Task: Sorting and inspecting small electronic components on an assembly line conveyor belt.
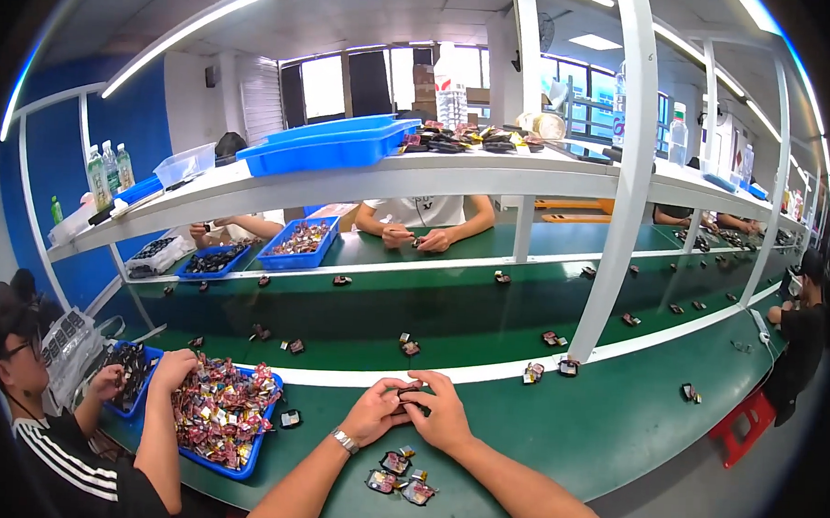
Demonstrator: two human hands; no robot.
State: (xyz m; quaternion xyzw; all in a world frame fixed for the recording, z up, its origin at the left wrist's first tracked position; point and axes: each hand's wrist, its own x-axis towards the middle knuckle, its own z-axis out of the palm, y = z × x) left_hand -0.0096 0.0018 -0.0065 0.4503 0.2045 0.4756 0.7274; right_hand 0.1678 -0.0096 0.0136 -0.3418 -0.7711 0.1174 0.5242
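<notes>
Both my hands meet above the green work surface, closed around a small black electronic piece (413, 396). My left hand (371, 414), with a metal watch band at its wrist, grips it from the left. My right hand (440, 414) presses on it from the right with bent fingers. The fingers cover most of the piece. Just below my hands, several small assemblies (383, 481) lie in a cluster, each with a black frame, a reddish part and a silver part. Left of my left hand, another small black-framed piece (289, 419) lies by itself.
A blue tray (260, 445) heaped with small red-and-silver parts stands at the left, where a co-worker's hand (175, 371) reaches over it. Beyond a white rail (336, 378), a green conveyor belt (356, 326) carries scattered assemblies. A white post (609, 267) rises right of my hands.
</notes>
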